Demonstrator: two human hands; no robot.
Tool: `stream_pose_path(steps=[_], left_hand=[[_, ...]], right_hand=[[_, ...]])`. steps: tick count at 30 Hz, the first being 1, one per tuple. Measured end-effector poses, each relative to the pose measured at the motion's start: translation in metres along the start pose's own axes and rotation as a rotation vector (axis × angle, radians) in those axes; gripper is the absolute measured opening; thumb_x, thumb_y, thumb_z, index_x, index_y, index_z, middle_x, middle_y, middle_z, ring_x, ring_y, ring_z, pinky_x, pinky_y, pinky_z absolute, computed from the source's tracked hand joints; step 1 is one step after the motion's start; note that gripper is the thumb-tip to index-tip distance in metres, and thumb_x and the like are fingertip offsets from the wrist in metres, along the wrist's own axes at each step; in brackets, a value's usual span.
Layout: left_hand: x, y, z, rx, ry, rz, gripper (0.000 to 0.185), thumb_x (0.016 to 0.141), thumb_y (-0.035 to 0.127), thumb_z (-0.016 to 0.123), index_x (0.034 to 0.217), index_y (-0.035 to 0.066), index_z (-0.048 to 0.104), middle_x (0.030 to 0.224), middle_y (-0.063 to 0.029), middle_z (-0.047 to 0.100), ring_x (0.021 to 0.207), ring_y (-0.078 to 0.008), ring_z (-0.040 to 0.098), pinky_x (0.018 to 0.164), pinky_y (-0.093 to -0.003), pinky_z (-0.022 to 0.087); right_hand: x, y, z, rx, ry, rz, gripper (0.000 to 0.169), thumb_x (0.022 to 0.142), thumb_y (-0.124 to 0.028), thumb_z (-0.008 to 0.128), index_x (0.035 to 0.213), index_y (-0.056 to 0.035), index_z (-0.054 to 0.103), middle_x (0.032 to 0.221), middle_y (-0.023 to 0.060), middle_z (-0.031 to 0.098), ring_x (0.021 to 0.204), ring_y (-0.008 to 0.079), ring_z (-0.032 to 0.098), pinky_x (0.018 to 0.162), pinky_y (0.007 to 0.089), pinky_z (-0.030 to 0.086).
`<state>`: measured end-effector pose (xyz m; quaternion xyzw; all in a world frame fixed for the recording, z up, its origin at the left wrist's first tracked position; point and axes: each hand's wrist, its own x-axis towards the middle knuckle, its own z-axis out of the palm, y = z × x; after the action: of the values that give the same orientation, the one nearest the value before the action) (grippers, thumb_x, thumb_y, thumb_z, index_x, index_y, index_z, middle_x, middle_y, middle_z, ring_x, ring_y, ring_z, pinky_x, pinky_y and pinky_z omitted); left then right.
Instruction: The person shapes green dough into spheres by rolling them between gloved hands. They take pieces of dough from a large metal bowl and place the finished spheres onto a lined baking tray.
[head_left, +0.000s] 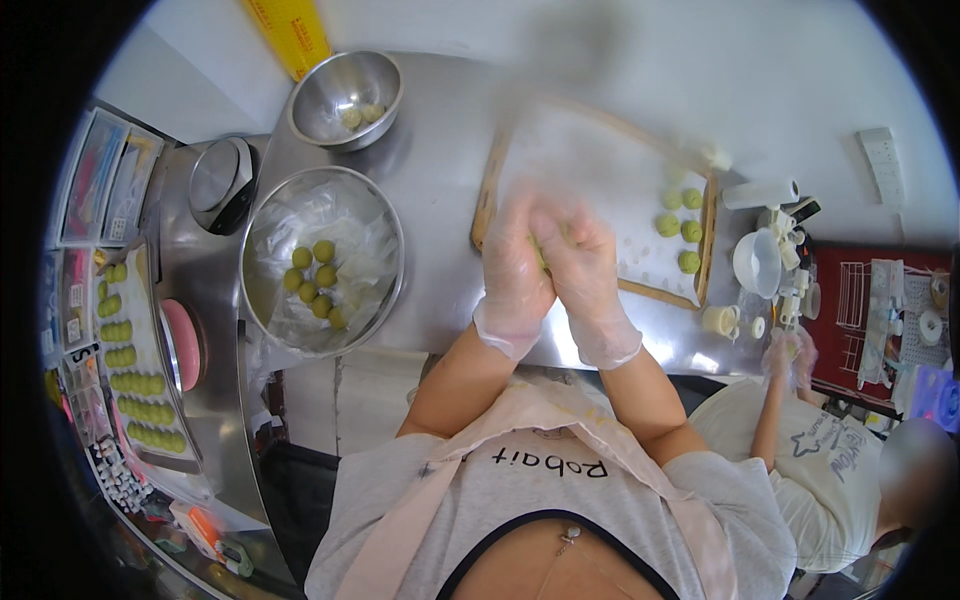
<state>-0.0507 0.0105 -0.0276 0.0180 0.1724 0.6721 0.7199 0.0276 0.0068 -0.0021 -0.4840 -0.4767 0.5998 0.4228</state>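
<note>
My left hand (517, 262) and my right hand (583, 262), both in clear disposable gloves, are pressed together over the steel table. A piece of green dough (540, 253) shows between the palms, mostly hidden by the fingers. Beyond and partly behind my hands lies a wood-edged tray (705, 247) with a white lining. Several patterned green dough pieces (668, 225) rest along its right side. To the left, a wide steel bowl (394, 300) lined with clear plastic film holds several smooth green balls (307, 291).
A smaller steel bowl (315, 97) with a few pale balls stands behind the wide one. Left are a kitchen scale (217, 180) and a tray of green balls (146, 386). At right, a co-worker's gloved hands (787, 352) are near a white bowl (757, 262) and plastic moulds (721, 321).
</note>
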Motion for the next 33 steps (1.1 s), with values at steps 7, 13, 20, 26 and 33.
stream_pose_path(steps=[7, 13, 20, 26, 33], left_hand=[[-0.012, 0.011, 0.019, 0.170, 0.105, 0.188, 0.060, 0.099, 0.044, 0.025, 0.077, 0.001, 0.060, 0.083, -0.0121, 0.058, 0.080, -0.0244, 0.057, 0.078, -0.0322, 0.045], [-0.021, 0.018, 0.024, 0.382, 0.069, 0.272, 0.074, 0.094, 0.059, 0.023, 0.089, -0.002, 0.065, 0.096, -0.0161, 0.062, 0.090, -0.0310, 0.060, 0.089, -0.0393, 0.045], [-0.018, 0.023, 0.049, 0.069, 0.077, 0.333, 0.084, 0.089, 0.070, 0.023, 0.125, -0.001, 0.050, 0.129, -0.0220, 0.050, 0.118, -0.0316, 0.049, 0.104, -0.0419, 0.034], [-0.015, 0.029, 0.015, -0.021, -0.093, 0.017, 0.072, 0.093, 0.060, 0.027, 0.128, 0.000, 0.049, 0.127, -0.0239, 0.051, 0.116, -0.0318, 0.051, 0.102, -0.0416, 0.036], [0.009, 0.008, -0.002, -0.118, 0.051, -0.001, 0.048, 0.096, 0.039, 0.040, 0.080, 0.000, 0.063, 0.081, -0.0171, 0.059, 0.080, -0.0270, 0.056, 0.076, -0.0341, 0.047]], right_hand=[[-0.009, -0.004, 0.025, 0.292, 0.077, 0.099, 0.027, 0.091, -0.006, 0.056, 0.118, -0.0052, 0.053, 0.108, 0.0047, 0.059, 0.099, 0.0146, 0.056, 0.085, 0.0297, 0.048], [-0.012, -0.003, 0.022, 0.432, -0.076, 0.248, 0.030, 0.091, -0.007, 0.057, 0.120, -0.0052, 0.051, 0.110, 0.0024, 0.056, 0.102, 0.0110, 0.052, 0.090, 0.0275, 0.043], [-0.013, -0.011, 0.027, 0.423, 0.063, -0.015, 0.039, 0.087, -0.009, 0.064, 0.124, -0.0061, 0.050, 0.121, 0.0048, 0.052, 0.117, 0.0175, 0.047, 0.099, 0.0294, 0.039], [-0.002, -0.010, -0.028, -0.326, -0.147, -0.364, 0.059, 0.075, -0.002, 0.072, 0.129, -0.0113, 0.049, 0.129, 0.0096, 0.047, 0.118, 0.0165, 0.046, 0.099, 0.0287, 0.039], [0.003, -0.001, 0.004, 0.174, -0.012, 0.041, 0.033, 0.084, 0.004, 0.060, 0.116, -0.0033, 0.059, 0.122, 0.0082, 0.052, 0.109, 0.0130, 0.051, 0.091, 0.0266, 0.043]])
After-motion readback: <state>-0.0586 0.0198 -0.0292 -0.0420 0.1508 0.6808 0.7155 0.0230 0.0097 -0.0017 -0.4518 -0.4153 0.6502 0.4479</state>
